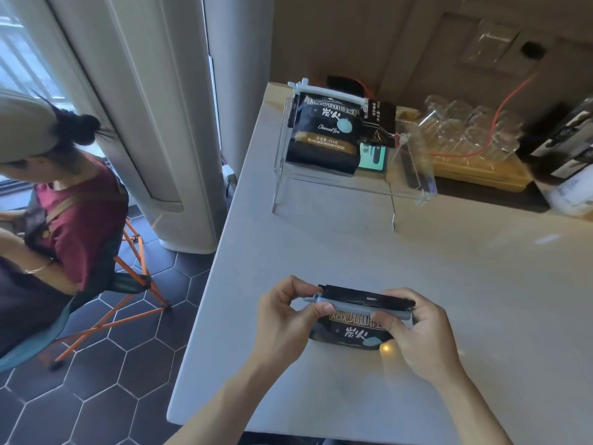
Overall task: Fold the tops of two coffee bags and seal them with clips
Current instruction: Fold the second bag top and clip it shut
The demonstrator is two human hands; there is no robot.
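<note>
At lower centre of the frame, your left hand (pixel 282 311) and right hand (pixel 417 329) pinch opposite ends of a pale blue clip (pixel 351 309) across the folded top of a black coffee bag (pixel 349 332) standing on the counter (pixel 353 252). A second bag (pixel 324 133), already clipped, sits on the clear rack (pixel 337 184) at upper centre.

Both forearms come in bare from the 6 o'clock edge, angled inward toward each other. Left hand (pixel 282 313) at 9 o'clock of the grip: thumb on the near side, fingers (pixel 300 285) curled over the far side, pinching closed. Right hand (pixel 417 329) at 3 o'clock, mirrored: thumb tip pressed on the near face, fingers wrapped round the far side. Wrists level, hands well apart, not touching.
</note>
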